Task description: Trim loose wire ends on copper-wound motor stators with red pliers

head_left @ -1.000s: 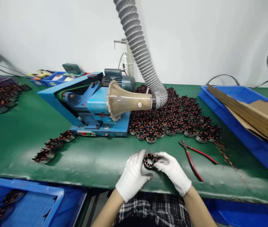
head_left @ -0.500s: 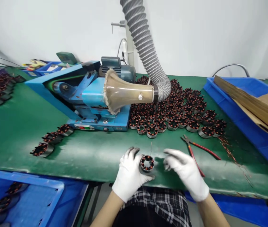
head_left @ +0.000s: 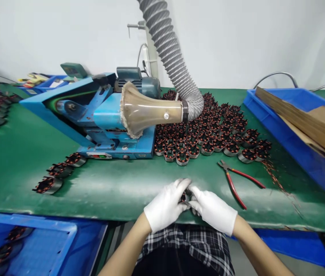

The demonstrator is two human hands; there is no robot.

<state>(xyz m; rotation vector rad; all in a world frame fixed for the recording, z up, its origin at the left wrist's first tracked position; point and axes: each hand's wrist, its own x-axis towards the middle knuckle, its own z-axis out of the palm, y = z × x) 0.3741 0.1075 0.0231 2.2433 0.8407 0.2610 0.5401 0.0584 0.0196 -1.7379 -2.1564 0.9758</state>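
Note:
A motor stator [head_left: 183, 197] with copper windings is held low over the front of the green bench, mostly hidden by gloved fingers. My left hand [head_left: 168, 205], in a white glove with dark fingertips, is closed around its left side. My right hand [head_left: 209, 209], gloved the same way, has its fingers bent in against the stator's right side. Whether those fingers also pinch a wire end cannot be made out. To the right lie red-handled cutting pliers [head_left: 238, 180], their handles spread, with neither hand touching them.
A blue belt-driven machine [head_left: 107, 115] with a grey hose [head_left: 176, 57] stands behind my hands. Beside it sit many packed stators [head_left: 205, 130]. Wire scraps [head_left: 278, 180] lie at right near a blue bin [head_left: 291, 142] holding cardboard. A blue tray [head_left: 44, 241] holds stators at lower left.
My right hand has moved left from beside the stator and now meets it. My left fingers have closed over its top. The view has shifted slightly.

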